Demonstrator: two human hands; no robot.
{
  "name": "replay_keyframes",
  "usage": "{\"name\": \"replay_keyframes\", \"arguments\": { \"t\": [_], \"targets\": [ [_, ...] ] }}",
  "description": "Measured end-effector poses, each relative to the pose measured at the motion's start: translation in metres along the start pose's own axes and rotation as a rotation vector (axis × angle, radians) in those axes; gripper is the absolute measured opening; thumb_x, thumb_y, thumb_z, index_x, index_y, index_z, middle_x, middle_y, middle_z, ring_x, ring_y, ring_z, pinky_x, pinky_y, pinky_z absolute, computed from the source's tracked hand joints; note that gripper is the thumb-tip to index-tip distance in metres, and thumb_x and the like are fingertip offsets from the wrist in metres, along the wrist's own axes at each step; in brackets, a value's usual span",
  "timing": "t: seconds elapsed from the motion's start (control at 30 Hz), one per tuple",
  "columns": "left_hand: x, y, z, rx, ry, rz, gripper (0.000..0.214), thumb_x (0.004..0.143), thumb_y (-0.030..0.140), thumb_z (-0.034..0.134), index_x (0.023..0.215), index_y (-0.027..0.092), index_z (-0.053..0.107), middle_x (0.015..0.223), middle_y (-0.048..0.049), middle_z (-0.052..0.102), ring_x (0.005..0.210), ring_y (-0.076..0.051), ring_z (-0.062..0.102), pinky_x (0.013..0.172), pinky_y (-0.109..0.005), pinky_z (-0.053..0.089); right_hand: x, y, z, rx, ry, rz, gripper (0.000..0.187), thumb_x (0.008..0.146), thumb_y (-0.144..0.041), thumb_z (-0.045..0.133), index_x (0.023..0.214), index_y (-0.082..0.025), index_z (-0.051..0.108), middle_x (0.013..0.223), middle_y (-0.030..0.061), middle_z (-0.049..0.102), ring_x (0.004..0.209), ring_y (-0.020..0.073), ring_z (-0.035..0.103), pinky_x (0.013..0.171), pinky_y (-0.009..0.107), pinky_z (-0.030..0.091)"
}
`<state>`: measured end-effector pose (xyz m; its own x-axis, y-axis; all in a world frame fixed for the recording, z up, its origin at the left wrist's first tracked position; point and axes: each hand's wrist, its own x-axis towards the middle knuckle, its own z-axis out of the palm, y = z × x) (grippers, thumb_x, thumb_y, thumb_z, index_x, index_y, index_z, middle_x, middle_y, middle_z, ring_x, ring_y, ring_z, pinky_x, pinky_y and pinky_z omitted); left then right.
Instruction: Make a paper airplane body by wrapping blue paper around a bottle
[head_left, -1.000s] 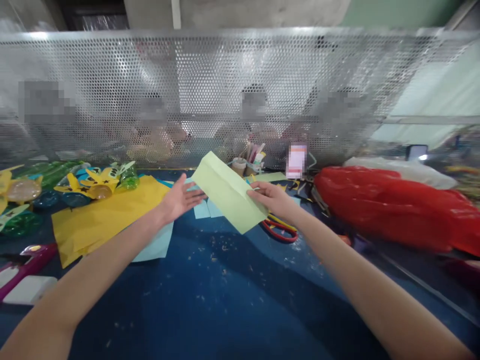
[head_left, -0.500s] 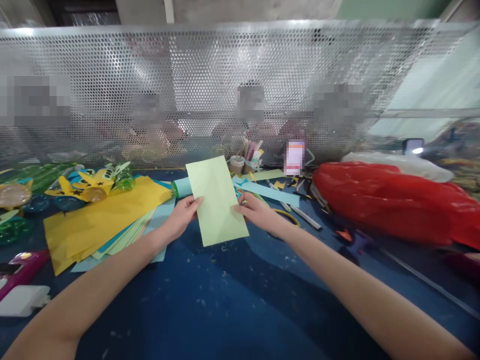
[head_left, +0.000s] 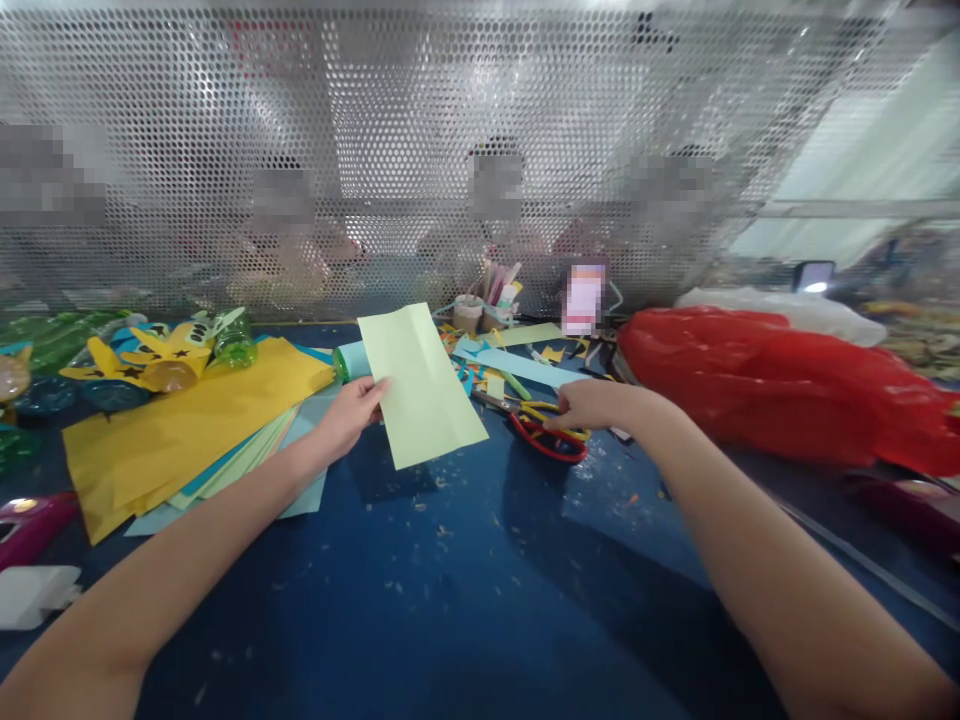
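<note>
My left hand [head_left: 358, 412] pinches the left edge of a pale green sheet of paper [head_left: 421, 390], which is held tilted above the table. My right hand [head_left: 592, 408] is to the right of the sheet, its fingers closed on the handles of a pair of scissors [head_left: 551, 440] with red and yellow grips. The scissor blades point left towards the paper, low over the table. Behind the scissors lies a light blue paper strip [head_left: 517, 366] among small paper scraps.
Yellow sheets [head_left: 202, 420] lie over a fan of coloured papers at left, with yellow paper figures [head_left: 169, 355] on bottles behind. A red plastic bag [head_left: 750, 390] fills the right side. At the back stand a cup [head_left: 468, 313], a phone [head_left: 583, 300] and a perforated metal screen [head_left: 405, 150].
My right hand has let go of the green sheet, moved right and closed on the scissors. The sheet stays in my left hand, shifted slightly left. The view has tilted down a little.
</note>
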<state>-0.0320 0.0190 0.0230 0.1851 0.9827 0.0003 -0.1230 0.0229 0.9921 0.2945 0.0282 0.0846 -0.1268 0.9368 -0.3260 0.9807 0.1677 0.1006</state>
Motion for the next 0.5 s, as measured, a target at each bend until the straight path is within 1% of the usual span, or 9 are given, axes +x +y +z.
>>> {"name": "replay_keyframes", "arguments": {
  "t": [0.07,0.17,0.27,0.33,0.4,0.5],
  "targets": [
    [0.001,0.001,0.0,-0.003,0.011,-0.008,0.033,0.08,0.045,0.066,0.094,0.015,0.068,0.091,-0.008,0.074,0.082,-0.019,0.069,0.074,-0.029,0.054,0.001,0.004,0.003,0.042,-0.062,-0.061,0.026,0.072,-0.043,0.066,0.063,-0.02,0.06,0.066,0.0087,0.065,0.062,0.0231,0.06,0.054,0.032,0.038],
    [0.0,0.005,0.002,-0.044,0.074,-0.021,0.025,0.083,0.038,0.063,0.095,0.016,0.067,0.095,-0.0078,0.073,0.084,-0.019,0.069,0.075,-0.029,0.054,0.004,0.002,0.009,0.128,-0.049,-0.134,0.02,0.067,-0.038,0.068,0.067,-0.021,0.057,0.066,0.0043,0.064,0.06,0.0195,0.056,0.051,0.029,0.034],
    [0.001,0.008,0.003,-0.09,0.146,-0.031,0.019,0.086,0.032,0.059,0.094,0.017,0.066,0.099,-0.0075,0.073,0.085,-0.018,0.069,0.078,-0.031,0.055,0.008,-0.002,0.012,0.139,-0.035,-0.13,0.017,0.065,-0.034,0.066,0.063,-0.021,0.055,0.063,0.003,0.062,0.057,0.0183,0.053,0.05,0.029,0.032],
    [0.003,0.011,0.003,-0.111,0.186,-0.03,0.017,0.088,0.029,0.057,0.095,0.016,0.066,0.099,-0.0074,0.073,0.086,-0.018,0.069,0.081,-0.032,0.056,0.01,-0.002,0.012,0.141,-0.038,-0.123,0.019,0.066,-0.035,0.064,0.058,-0.021,0.054,0.059,0.0029,0.06,0.055,0.0182,0.053,0.05,0.029,0.032],
    [0.005,0.013,0.001,-0.125,0.205,-0.025,0.016,0.088,0.025,0.056,0.097,0.016,0.065,0.101,-0.008,0.073,0.088,-0.018,0.07,0.083,-0.033,0.056,0.01,0.001,0.009,0.149,-0.039,-0.121,0.022,0.067,-0.037,0.063,0.056,-0.021,0.053,0.056,0.0032,0.06,0.054,0.0182,0.054,0.05,0.03,0.033],
    [0.007,0.016,-0.002,-0.121,0.215,-0.025,0.018,0.089,0.022,0.054,0.101,0.014,0.064,0.106,-0.0102,0.072,0.092,-0.02,0.07,0.084,-0.034,0.056,0.006,0.01,0.001,0.166,-0.017,-0.109,0.023,0.07,-0.04,0.061,0.059,-0.02,0.057,0.061,0.0051,0.063,0.055,0.0185,0.055,0.052,0.031,0.036]
  ]
}}
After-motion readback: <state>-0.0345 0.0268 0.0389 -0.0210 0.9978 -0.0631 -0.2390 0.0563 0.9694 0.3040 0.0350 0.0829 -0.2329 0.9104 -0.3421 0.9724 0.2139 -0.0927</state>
